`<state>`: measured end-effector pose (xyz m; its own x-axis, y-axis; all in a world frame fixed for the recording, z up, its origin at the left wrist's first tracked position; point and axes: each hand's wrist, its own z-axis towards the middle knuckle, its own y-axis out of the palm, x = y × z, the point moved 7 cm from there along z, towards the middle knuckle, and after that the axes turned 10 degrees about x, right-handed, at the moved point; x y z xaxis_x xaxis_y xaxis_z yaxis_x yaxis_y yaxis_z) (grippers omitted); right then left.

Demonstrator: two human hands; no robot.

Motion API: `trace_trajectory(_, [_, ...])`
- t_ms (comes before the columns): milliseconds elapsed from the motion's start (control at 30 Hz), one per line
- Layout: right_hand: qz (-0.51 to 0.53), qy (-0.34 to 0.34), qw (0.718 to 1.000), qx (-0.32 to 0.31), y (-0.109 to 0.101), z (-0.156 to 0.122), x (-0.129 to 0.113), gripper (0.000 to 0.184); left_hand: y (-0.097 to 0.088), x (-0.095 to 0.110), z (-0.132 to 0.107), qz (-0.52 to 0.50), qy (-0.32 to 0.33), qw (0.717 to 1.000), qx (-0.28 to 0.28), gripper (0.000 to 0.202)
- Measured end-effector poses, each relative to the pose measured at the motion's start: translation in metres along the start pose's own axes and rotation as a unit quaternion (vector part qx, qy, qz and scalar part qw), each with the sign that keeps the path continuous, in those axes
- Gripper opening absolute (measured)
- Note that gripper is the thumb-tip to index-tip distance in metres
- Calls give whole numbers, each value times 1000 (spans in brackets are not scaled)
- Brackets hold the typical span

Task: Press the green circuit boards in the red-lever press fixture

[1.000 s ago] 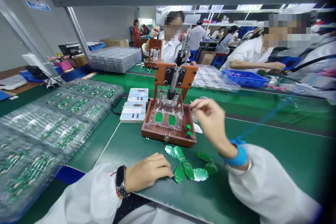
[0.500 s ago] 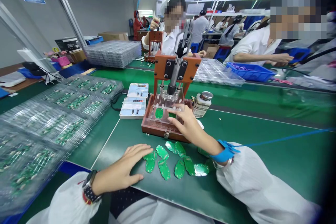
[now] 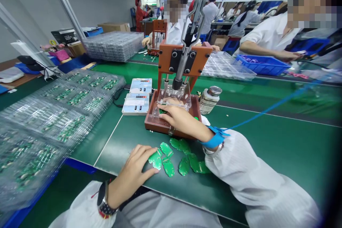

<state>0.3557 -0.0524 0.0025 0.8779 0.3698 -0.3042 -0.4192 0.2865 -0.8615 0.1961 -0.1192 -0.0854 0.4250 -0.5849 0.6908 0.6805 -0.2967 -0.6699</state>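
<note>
Green-topped, the worktable (image 3: 112, 146) fills the lower frame before us. Along the left edge, clear trays (image 3: 80, 123) with filled compartments stretch upward. Orange and brown, the press fixture (image 3: 183, 66) stands at centre, its plunger (image 3: 177, 83) raised. Our right hand (image 3: 180, 115), fingers loosely spread, reaches over the fixture's base, partly covering a seated board (image 3: 162, 111); we cannot tell whether it grips anything. If the plunger dropped now, those fingers could be pinched, and a board nudged askew could be pressed crooked. Our left hand (image 3: 136, 164), half open at lower centre, parts thumb from fingers, its fingertips touching loose green boards (image 3: 168, 166) without visibly gripping one. Right of the fixture, just beside it, stands a lidded jar (image 3: 210, 100); a careless wrist could tip it. Smallest, those loose boards lie partly overlapping at lower centre; a hurried sweep could scratch them or push one over the near edge.
</note>
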Motion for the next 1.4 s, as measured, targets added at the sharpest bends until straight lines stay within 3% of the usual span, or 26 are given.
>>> trace_trajectory(100, [1,-4,1000,18,3,0,3,29,-1,-2,2,37,-8,999,-5,45])
trace_trajectory(267, [-13,-21,997,71,8,-12,-3,31,-1,-4,9,43,7,996,-82,63])
trace_trajectory(367, [-23,-65,993,93,-5,-44,-27,32,3,-7,8,42,23,994,-101,58])
trace_trajectory(433, [-21,-102,991,79,-19,-70,-39,35,4,-11,7,48,38,995,-80,50])
trace_trajectory(500, [-44,-105,989,97,-42,-89,-28,37,3,-16,6,56,54,996,-46,44])
trace_trajectory(533, [-65,-93,986,120,-57,-95,-11,37,3,-19,5,61,57,996,-29,43])
trace_trajectory(600, [-121,-20,973,193,-93,-98,45,32,0,-26,3,79,53,995,3,42])
trace_trajectory(633, [-147,31,963,225,-111,-97,81,31,-1,-29,1,91,45,995,18,44])
trace_trajectory(667, [-182,140,938,259,-130,-99,125,28,-2,-31,-1,104,36,993,32,46])
trace_trajectory(767, [-203,261,901,281,-159,-97,224,25,1,-30,-9,139,9,988,67,55])
trace_trajectory(833, [-199,301,889,282,-166,-94,265,25,6,-25,-12,157,-2,984,81,58])
trace_trajectory(933, [-194,330,875,297,-174,-89,290,28,13,-20,-11,171,-11,981,91,51])
trace_trajectory(1000, [-193,325,868,322,-181,-85,284,30,15,-19,-9,169,-18,980,101,43])
trace_trajectory(1100, [-187,288,865,366,-181,-79,248,31,14,-22,-7,154,-19,982,110,37])
trace_trajectory(1167, [-172,227,872,398,-172,-77,205,29,7,-19,-3,144,-5,982,120,36])
trace_trajectory(1267, [-111,47,888,445,-147,-79,120,22,-15,-6,14,131,27,979,152,36])
trace_trajectory(1333, [-49,-49,897,437,-125,-82,71,22,-31,7,37,123,51,978,162,38])
trace_trajectory(1400, [14,-97,919,382,-100,-81,39,25,-41,19,67,109,70,979,155,38])
